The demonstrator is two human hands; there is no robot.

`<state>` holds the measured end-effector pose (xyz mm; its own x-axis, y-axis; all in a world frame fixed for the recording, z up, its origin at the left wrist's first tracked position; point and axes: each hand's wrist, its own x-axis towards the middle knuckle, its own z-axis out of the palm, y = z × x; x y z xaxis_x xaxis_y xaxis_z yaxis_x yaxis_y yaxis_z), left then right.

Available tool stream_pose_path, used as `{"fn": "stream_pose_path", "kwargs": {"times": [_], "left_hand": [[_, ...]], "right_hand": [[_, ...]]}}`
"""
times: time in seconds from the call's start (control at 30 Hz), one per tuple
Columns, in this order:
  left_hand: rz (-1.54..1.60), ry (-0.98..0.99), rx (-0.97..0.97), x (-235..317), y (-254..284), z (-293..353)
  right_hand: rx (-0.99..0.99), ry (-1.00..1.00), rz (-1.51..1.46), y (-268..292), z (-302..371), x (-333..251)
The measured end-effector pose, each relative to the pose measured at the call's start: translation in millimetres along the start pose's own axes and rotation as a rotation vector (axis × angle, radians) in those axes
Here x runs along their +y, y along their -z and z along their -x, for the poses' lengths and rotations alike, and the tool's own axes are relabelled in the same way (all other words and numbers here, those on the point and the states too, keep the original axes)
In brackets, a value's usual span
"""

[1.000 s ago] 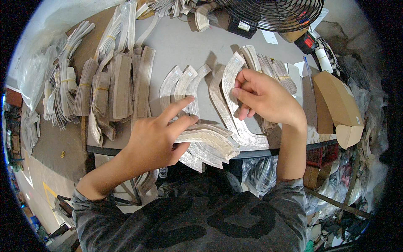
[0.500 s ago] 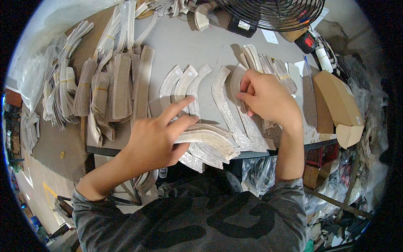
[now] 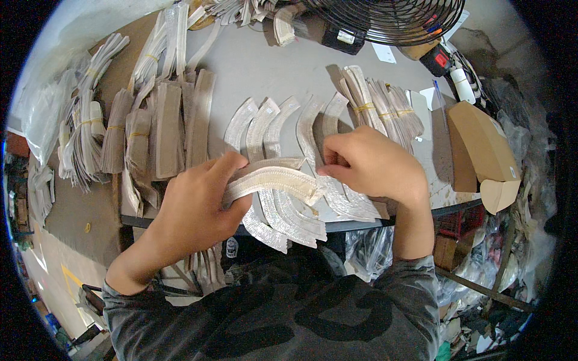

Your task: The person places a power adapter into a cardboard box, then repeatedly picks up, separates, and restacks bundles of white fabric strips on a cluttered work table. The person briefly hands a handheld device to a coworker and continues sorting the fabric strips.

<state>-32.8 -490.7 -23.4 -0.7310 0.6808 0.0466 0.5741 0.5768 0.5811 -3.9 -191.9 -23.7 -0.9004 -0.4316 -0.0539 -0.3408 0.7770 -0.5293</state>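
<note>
My left hand [image 3: 201, 195] is closed round a small stack of curved beige fabric strips [image 3: 274, 182], thumb above and fingers beneath, held over the near table edge. Under that stack, a fanned row of three long curved strips [image 3: 263, 123] lies on the table, their pale shiny near ends [image 3: 304, 225] hanging past the edge. To the right lie two more curved strips [image 3: 334, 111], running under my right hand [image 3: 370, 162]. Its fingers are curled with the thumb close to the index finger, just above these strips. Whatever is between those fingertips is hidden.
Banded bundles of strips [image 3: 84, 129] crowd the table's left side. Another banded bundle [image 3: 391, 108] lies beyond my right hand. An open cardboard box [image 3: 484, 147] stands at the right. A black wire fan guard [image 3: 391, 21] overhangs the far edge, near a white bottle [image 3: 462, 84].
My left hand has closed on the stack and lifted it slightly, moving left, after its fingers were spread over the strips. My right hand has come nearer and left, from the strips' upper part.
</note>
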Motion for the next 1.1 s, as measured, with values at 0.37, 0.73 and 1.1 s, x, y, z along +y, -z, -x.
{"fn": "stream_pose_path", "kwargs": {"times": [0.37, 0.73, 1.1], "left_hand": [[-0.070, 0.041, -0.080, 3.2, -5.2, -1.6], [0.809, 0.476, -0.403, 9.8, 23.7, -2.3], [1.311, 0.486, -0.469, 16.9, -2.0, -2.7]], "right_hand": [[0.046, -0.040, 0.027, -2.0, 6.2, 3.4], [-0.117, 0.141, -0.208, 13.0, 6.7, -9.3], [-0.039, 0.025, -0.547, -0.9, -9.2, -27.9]]}}
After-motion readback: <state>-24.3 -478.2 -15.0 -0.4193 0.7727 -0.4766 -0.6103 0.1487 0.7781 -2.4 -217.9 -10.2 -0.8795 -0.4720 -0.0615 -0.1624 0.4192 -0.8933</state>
